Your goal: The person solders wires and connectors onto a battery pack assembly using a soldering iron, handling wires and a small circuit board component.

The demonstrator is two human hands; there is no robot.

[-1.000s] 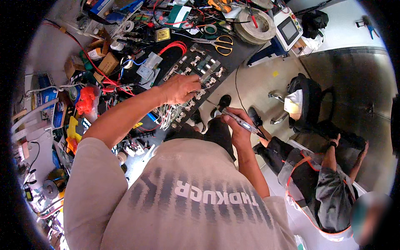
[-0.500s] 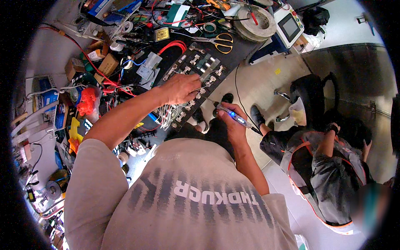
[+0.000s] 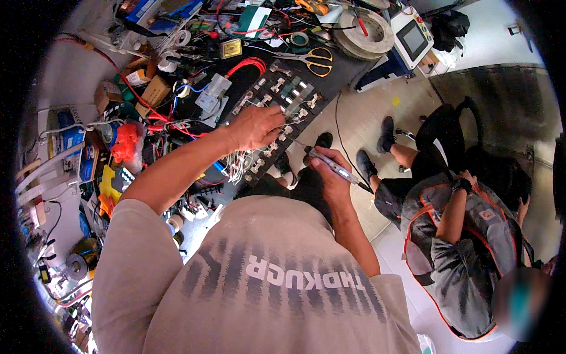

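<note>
A black board [image 3: 298, 118] with rows of small metal clips lies at the bench's near corner. Over its middle rests my left hand [image 3: 256, 125], fingers curled and pinched together at the clips; whatever they hold is hidden. My right hand [image 3: 333, 178] grips a slim pen-shaped soldering iron [image 3: 342, 171] with a dark cord. Its thin tip points up and left toward the board's right edge; contact cannot be made out. A bundle of thin white wires [image 3: 237, 166] spills off the board's lower left, below my left wrist.
Yellow-handled scissors [image 3: 319, 62], a coil of red cable [image 3: 250, 64] and a big pale spool [image 3: 374, 40] lie beyond the board. Clutter crowds the bench's left. A machine with a screen [image 3: 411, 41] stands far right. Nearby on the right sits another person with a grey backpack [image 3: 492, 213].
Both my hands stay nearly in place. The blue light on the soldering iron no longer shows. The person on the right has shifted their legs, arm and backpack.
</note>
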